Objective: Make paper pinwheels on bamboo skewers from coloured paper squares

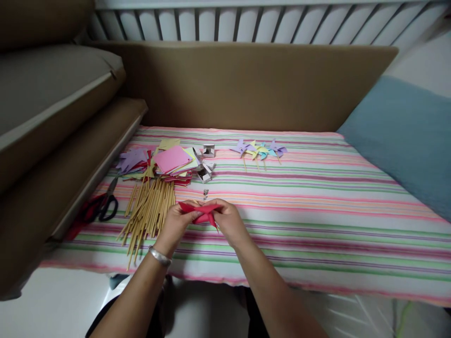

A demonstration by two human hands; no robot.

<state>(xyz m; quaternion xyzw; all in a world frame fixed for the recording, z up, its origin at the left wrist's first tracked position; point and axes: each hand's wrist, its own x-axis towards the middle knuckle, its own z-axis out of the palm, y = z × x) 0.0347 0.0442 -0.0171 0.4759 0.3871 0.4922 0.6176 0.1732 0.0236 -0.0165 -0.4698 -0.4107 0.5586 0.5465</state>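
Note:
A red paper pinwheel (201,213) with folded blades is held between my two hands near the front of the table. My left hand (178,222) is closed on its left side, with the thumb over the paper. On the other side my right hand (229,223) grips it between thumb and fingers. A thin stick-like tip shows below the paper by my right hand; what it belongs to is unclear. Small metal fasteners (206,192) lie just beyond my hands. A pile of thin wooden sticks (151,209) spreads beside my left hand.
Coloured paper sheets (172,159) are stacked behind the sticks, with cut purple paper (132,160) to their left. Small white boxes (208,150) stand alongside. Scissors (107,202) lie at left. Several finished pinwheels (241,147) rest at the back on the striped cloth (317,197).

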